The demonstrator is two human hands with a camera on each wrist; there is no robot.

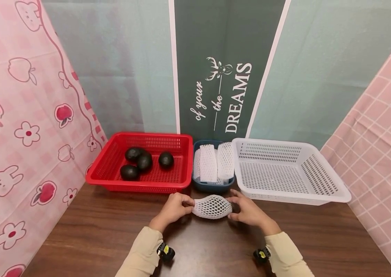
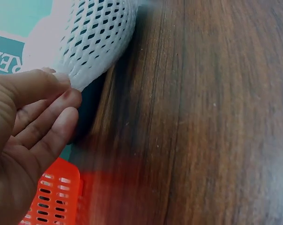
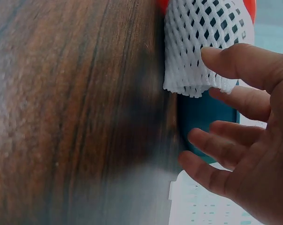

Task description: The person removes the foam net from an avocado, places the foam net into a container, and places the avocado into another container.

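A white foam net sleeve (image 1: 212,207) lies sideways between the hands, bulging in the middle, with something dark showing through its mesh, avocado-like in size. Its narrow left end is pinched between the thumb and fingertips of my left hand (image 1: 176,209), as the left wrist view (image 2: 33,108) of that hand also shows. My right hand (image 1: 248,209) is at the wider open end, thumb and index finger beside the rim, other fingers spread and loose. In the right wrist view, the sleeve's rim (image 3: 188,91) hangs near the right fingertips (image 3: 212,54).
A red basket (image 1: 140,188) on the left holds several dark avocados (image 1: 144,161). Behind the hands, a blue bin (image 1: 212,187) contains flat white foam sleeves (image 1: 208,163). To the right stands a white basket (image 1: 292,197). All rest on a brown wooden table (image 1: 212,250).
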